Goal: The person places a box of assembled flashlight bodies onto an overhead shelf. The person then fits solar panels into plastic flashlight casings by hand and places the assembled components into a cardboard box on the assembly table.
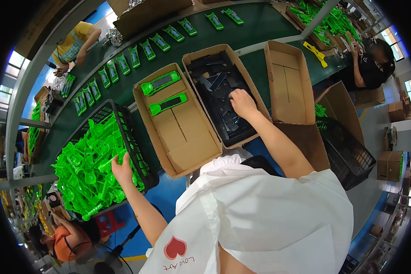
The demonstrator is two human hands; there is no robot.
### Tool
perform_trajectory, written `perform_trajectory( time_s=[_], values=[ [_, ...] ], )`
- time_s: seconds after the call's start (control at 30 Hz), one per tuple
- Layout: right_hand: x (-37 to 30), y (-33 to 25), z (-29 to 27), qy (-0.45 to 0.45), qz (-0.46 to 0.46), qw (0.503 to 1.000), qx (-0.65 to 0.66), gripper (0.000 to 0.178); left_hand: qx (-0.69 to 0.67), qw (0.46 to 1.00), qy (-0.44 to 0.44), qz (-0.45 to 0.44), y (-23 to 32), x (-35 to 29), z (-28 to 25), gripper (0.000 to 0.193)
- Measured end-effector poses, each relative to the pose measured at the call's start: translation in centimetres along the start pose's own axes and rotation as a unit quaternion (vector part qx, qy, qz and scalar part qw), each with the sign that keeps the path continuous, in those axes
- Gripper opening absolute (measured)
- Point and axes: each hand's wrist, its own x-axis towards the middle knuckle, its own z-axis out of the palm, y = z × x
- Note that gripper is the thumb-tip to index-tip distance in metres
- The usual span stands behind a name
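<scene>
My left hand (122, 170) is at the right side of a heap of bright green plastic parts (84, 169), its bent thumb and fingers around one of them. The heap fills a black plastic crate (123, 125). My right hand (243, 103) reaches into a cardboard box (190, 59) of black plastic pieces (221, 82). Its fingers are curled down among them, and what they pinch is too small to make out. Between the hands stands another cardboard box (173, 148), where two green parts with dark inserts (161, 83) lie at the far end.
Green parts (146, 49) lie in a curved row along the green worktable (255, 23). A shallow cardboard box (285, 86) stands at right, near a yellow tool-shaped piece (315, 54) and a black crate (347, 150). Co-workers sit far left, right and lower left, beside a fan (98, 262).
</scene>
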Motion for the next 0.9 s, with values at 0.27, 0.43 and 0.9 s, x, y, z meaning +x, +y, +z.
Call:
perform_trajectory(
  time_s=[0.27,0.43,0.9],
  values=[
    [4.1,0.7,3.5,-0.149,0.122,0.980,0.049,0.021,-0.664,0.719,-0.134,-0.157,1.0,-5.9,-2.5,0.026],
    [2.5,-2.2,-1.3,-0.130,0.342,0.810,0.458,0.013,-0.758,0.584,-0.245,-0.159,4.3,-9.3,0.0,0.024],
    [-1.7,-14.5,-5.9,-0.245,0.159,0.687,0.665,0.013,-0.652,0.658,-0.363,-0.100,13.8,-12.8,4.3,0.026]
  ],
)
